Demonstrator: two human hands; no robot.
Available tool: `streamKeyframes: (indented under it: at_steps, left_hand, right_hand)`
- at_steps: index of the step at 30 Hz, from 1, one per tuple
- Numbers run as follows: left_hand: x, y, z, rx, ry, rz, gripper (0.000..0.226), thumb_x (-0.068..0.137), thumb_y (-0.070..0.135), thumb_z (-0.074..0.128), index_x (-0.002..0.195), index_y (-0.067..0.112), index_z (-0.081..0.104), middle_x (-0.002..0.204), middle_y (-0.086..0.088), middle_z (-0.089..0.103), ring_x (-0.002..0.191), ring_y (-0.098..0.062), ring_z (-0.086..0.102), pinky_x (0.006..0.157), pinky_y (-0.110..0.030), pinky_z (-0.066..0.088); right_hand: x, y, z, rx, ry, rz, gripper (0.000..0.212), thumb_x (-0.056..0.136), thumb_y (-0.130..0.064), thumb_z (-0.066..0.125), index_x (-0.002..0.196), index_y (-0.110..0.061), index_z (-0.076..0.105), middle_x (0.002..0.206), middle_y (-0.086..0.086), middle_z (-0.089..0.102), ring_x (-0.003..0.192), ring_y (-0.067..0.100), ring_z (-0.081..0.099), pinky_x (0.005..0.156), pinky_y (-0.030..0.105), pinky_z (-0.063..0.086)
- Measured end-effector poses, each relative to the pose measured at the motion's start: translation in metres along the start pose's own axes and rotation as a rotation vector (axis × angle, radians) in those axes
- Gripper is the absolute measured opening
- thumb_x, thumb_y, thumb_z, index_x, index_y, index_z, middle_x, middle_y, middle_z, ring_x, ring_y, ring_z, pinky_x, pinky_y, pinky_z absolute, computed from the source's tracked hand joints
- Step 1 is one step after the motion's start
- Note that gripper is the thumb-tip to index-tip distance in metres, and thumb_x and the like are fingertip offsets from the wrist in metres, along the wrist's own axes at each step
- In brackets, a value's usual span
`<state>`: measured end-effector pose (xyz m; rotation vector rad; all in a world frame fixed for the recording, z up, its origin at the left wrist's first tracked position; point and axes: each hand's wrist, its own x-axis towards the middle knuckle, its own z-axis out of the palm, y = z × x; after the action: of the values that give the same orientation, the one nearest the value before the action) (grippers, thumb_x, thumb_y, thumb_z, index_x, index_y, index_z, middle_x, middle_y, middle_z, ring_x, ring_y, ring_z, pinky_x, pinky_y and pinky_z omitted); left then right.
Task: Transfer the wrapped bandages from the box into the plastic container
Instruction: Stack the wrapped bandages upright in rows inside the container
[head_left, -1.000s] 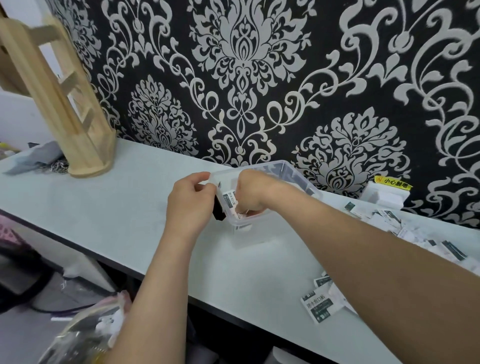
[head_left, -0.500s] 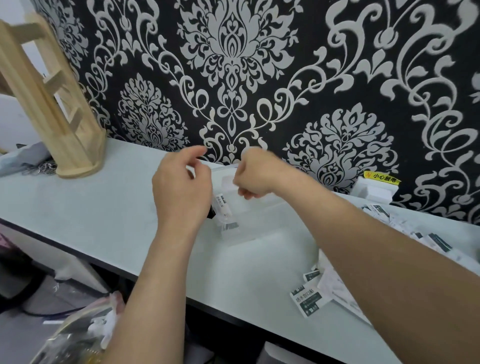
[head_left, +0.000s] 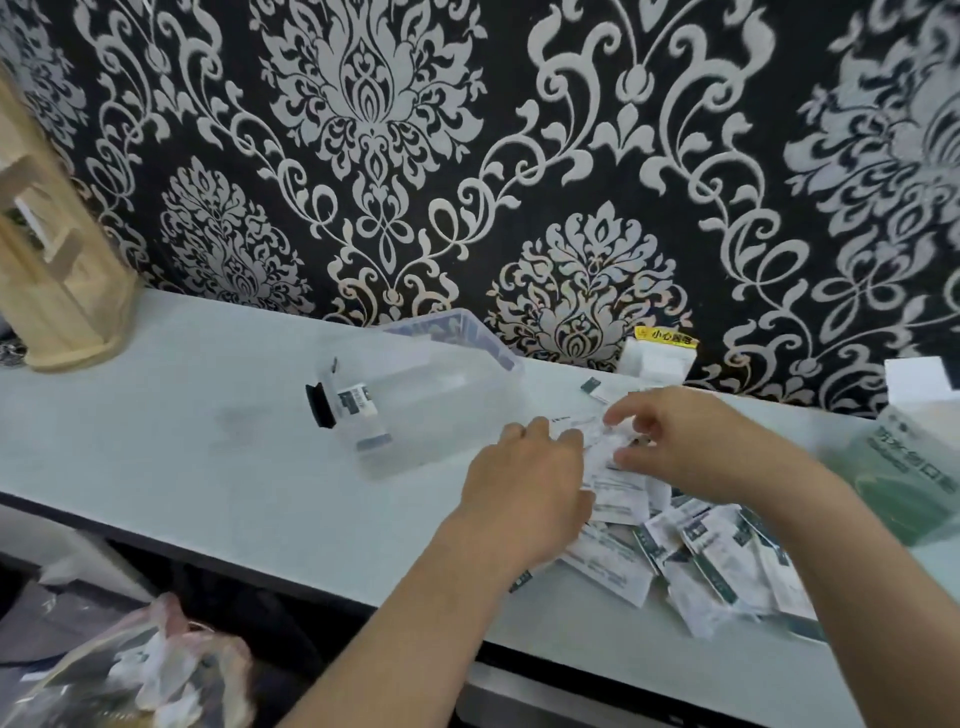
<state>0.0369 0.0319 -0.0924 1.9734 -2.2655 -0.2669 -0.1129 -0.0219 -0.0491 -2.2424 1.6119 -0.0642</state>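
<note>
Surface: a white tabletop (head_left: 182, 431) is seen across the middle of the frame, backed by black-and-silver patterned wallpaper (head_left: 571, 130).
Wrapped bandages (head_left: 701, 551): a loose pile is spread on the tabletop at lower right, with wrappers pointing every way; a few more are stood at the near-left end of the container.
Right hand (head_left: 691, 441): thumb and forefinger are curled round the upper wrappers at the pile's top edge.
Left hand (head_left: 524, 483): it is laid over the pile's left edge with its back to the camera; the fingertips are hidden, so a hold cannot be told.
Plastic container (head_left: 441, 395): it is set open-topped at frame centre, its long axis running from lower left to upper right.
Deciding relation: the container is placed up and to the left of both hands, close to the pile but apart from it; the left hand is nearer, so a short leftward carry is judged to be needed.
Box (head_left: 909, 483): a blurred green-and-white carton is seen at the right edge, beyond the pile.
Surroundings: a wooden rack (head_left: 52, 291) is stood at upper left, and a plastic bag (head_left: 130, 670) is seen at lower left below the table edge.
</note>
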Motion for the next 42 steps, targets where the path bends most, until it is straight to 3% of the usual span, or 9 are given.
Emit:
streamKeyframes:
  at_steps: [5,16,20,23,27,29,33,36,42]
  left_hand:
    - [0.008,0.011,0.003,0.049,0.116,-0.03,0.003,0.091,0.022,0.048,0.089,0.019,0.048,0.098,-0.011,0.064,0.084,-0.033,0.054,0.061,-0.032,0.032]
    - [0.019,-0.007,-0.003,0.024,0.477,-0.024,0.027,0.099,0.029,0.04,0.085,0.02,0.06,0.076,0.001,0.062,0.07,-0.028,0.057,0.066,-0.038,0.046]
    - [0.015,-0.013,-0.007,-0.227,0.56,0.112,0.024,0.099,0.027,0.047,0.084,0.017,0.064,0.066,0.007,0.056,0.061,-0.014,0.049,0.058,-0.03,0.034]
    - [0.012,-0.009,-0.009,-0.492,0.538,0.165,0.019,0.098,0.024,0.053,0.093,0.021,0.072,0.071,0.005,0.066,0.067,-0.013,0.058,0.063,-0.032,0.046]
    - [0.017,0.003,-0.014,-0.815,0.489,-0.023,0.023,0.096,0.022,0.055,0.112,0.028,0.07,0.091,0.011,0.072,0.083,-0.015,0.068,0.08,-0.042,0.056]
    - [0.022,0.008,-0.012,-0.735,0.393,-0.093,0.027,0.096,0.024,0.054,0.121,0.026,0.065,0.104,0.011,0.071,0.091,-0.014,0.067,0.089,-0.039,0.053]
    - [0.037,0.023,0.007,-0.19,0.14,-0.109,0.038,0.095,0.051,0.047,0.109,0.018,0.06,0.107,-0.002,0.067,0.101,-0.026,0.059,0.079,-0.037,0.048]
    - [0.05,0.033,0.017,-0.077,0.124,-0.13,0.039,0.092,0.056,0.048,0.091,0.017,0.051,0.09,-0.003,0.061,0.089,-0.028,0.057,0.063,-0.034,0.039]
    - [0.06,0.034,0.019,-0.003,0.199,-0.17,0.021,0.092,0.035,0.05,0.084,0.017,0.059,0.084,-0.003,0.064,0.074,-0.027,0.054,0.06,-0.032,0.041]
  right_hand:
    - [0.001,0.017,0.024,0.094,0.038,-0.06,0.036,0.087,-0.017,0.067,0.121,-0.023,0.064,0.107,-0.002,0.062,0.093,0.011,0.053,0.08,0.021,0.038]
    - [0.006,0.017,0.037,0.274,0.422,-0.152,0.045,0.09,-0.016,0.064,0.134,-0.027,0.055,0.109,-0.006,0.046,0.096,0.01,0.053,0.092,0.027,0.046]
    - [0.009,0.016,0.042,0.248,0.594,-0.246,0.034,0.09,-0.02,0.067,0.123,-0.021,0.067,0.11,-0.005,0.049,0.099,0.012,0.047,0.088,0.027,0.044]
    - [0.009,0.014,0.04,0.217,0.694,-0.344,0.018,0.087,-0.016,0.07,0.104,-0.018,0.075,0.109,0.0,0.06,0.103,0.019,0.05,0.083,0.032,0.045]
    - [0.003,0.02,0.029,0.422,0.617,-0.276,0.018,0.091,-0.012,0.064,0.101,-0.02,0.077,0.076,-0.002,0.071,0.059,0.007,0.057,0.057,0.028,0.052]
    - [0.002,0.03,0.023,0.618,0.578,-0.09,0.014,0.094,-0.015,0.062,0.096,-0.019,0.075,0.067,0.0,0.067,0.046,0.005,0.048,0.043,0.025,0.044]
    - [0.006,0.048,0.019,0.96,0.535,0.121,0.022,0.094,-0.007,0.059,0.084,-0.023,0.071,0.083,0.001,0.075,0.064,0.016,0.068,0.058,0.029,0.058]
    - [0.009,0.056,0.022,1.008,0.448,0.193,0.02,0.095,-0.002,0.056,0.088,-0.016,0.069,0.086,0.004,0.074,0.074,0.015,0.072,0.064,0.028,0.059]
    - [0.006,0.058,0.023,1.052,0.326,0.226,0.037,0.092,0.006,0.051,0.066,-0.013,0.069,0.09,0.019,0.071,0.084,0.026,0.073,0.067,0.031,0.06]
